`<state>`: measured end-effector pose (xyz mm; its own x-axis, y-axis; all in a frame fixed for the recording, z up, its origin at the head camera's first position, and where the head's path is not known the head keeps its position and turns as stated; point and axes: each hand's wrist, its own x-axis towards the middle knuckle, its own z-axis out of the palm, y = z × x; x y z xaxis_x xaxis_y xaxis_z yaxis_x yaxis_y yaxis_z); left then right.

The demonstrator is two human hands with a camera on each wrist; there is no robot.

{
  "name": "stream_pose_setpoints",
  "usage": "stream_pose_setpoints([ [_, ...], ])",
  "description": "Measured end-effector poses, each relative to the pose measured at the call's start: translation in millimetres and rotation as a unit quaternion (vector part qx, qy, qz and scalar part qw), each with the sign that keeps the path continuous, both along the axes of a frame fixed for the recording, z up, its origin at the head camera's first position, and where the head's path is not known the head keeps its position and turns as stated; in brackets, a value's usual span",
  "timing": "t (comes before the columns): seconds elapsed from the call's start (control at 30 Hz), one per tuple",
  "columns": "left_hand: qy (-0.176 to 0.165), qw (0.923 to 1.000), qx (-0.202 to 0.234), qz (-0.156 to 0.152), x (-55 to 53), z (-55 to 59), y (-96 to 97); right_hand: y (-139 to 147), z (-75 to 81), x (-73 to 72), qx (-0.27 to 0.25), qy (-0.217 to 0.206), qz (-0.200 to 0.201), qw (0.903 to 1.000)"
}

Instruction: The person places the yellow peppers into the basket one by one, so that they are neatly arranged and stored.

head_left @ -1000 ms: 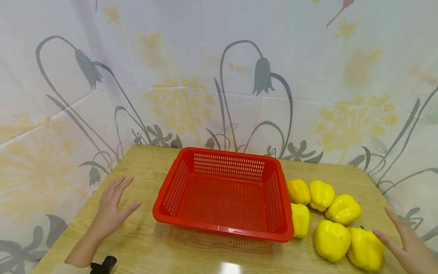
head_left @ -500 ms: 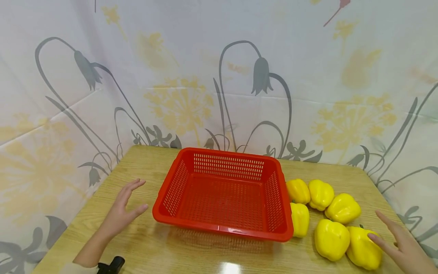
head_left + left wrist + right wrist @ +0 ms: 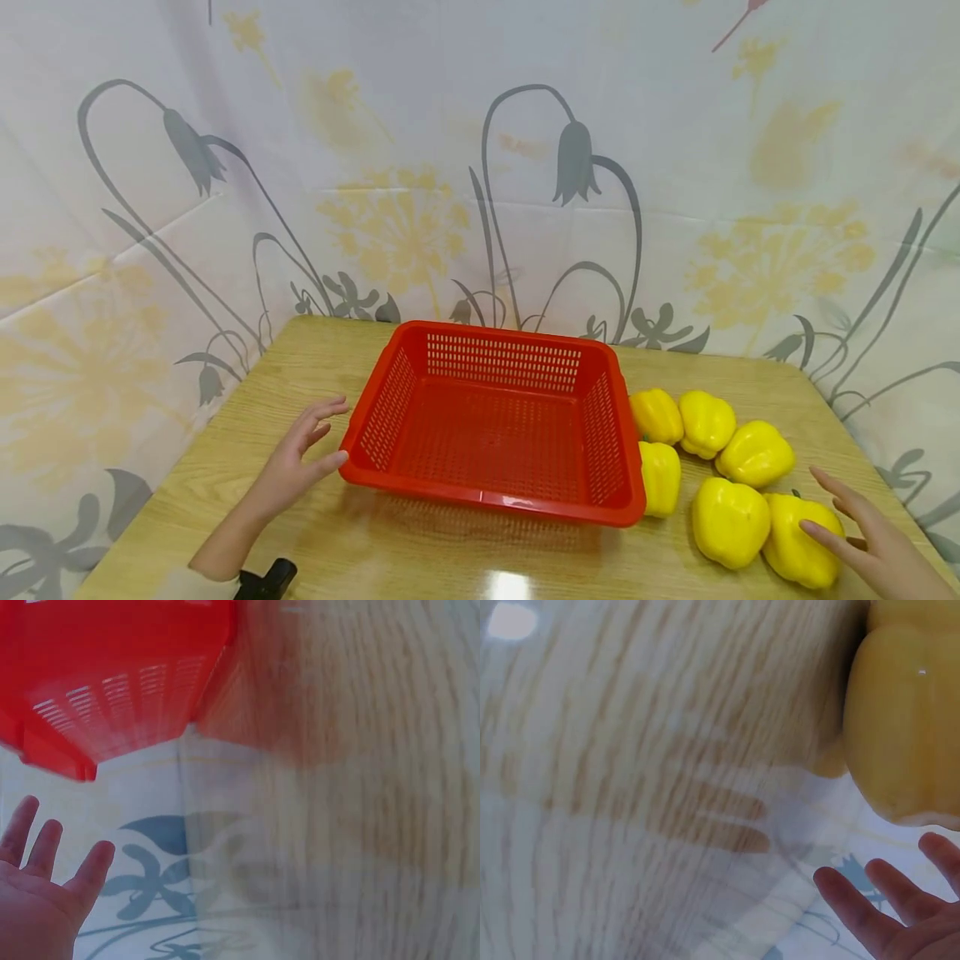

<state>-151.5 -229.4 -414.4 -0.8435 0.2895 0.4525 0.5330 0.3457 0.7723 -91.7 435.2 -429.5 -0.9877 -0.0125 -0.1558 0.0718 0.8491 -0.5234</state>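
Upright red perforated basket (image 3: 487, 498), 6 glossy yellow bell peppers (image 3: 731, 518) to its right

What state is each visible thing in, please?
Red basket: upright, no peppers inside.
Six yellow peppers: whole where visible, outside the basket.
Left hand: fingers apart at the basket's rim, contact unclear.
Right hand: fingers apart near a pepper, gripping nothing.
Flowered cloth: hanging, lightly creased.
Tabletop: glossy, reflecting light.
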Motion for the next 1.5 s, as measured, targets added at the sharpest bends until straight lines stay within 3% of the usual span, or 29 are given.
stream_pose_setpoints([
  [0.17, -0.008, 0.9994, 0.019, -0.027, 0.1, -3.2, 6.1, 1.7, -3.7, -2.1, 0.008, -0.019, 0.0, 0.9998],
  [0.47, -0.027, 0.9967, 0.072, -0.027, 2.2, -10.5, 14.0, -0.7, -4.0, -3.2, 0.021, -0.03, 0.002, 0.9993],
  [0.67, -0.029, 0.991, 0.125, -0.038, 3.0, -11.5, 19.7, -1.5, -3.2, -2.2, 0.029, -0.016, -0.009, 0.9994],
  [0.93, -0.025, 0.9885, 0.144, -0.037, 2.4, -15.4, 20.4, 1.5, -2.2, -6.0, 0.057, -0.057, -0.029, 0.9963],
  [1.23, -0.019, 0.9885, 0.145, -0.038, 2.8, -15.6, 21.7, 1.9, -1.2, -3.0, 0.042, -0.012, -0.042, 0.9982],
  [1.5, -0.019, 0.9885, 0.146, -0.035, 3.1, -16.5, 21.8, -6.1, 14.7, 0.9, 0.027, 0.06, -0.051, 0.9965],
])
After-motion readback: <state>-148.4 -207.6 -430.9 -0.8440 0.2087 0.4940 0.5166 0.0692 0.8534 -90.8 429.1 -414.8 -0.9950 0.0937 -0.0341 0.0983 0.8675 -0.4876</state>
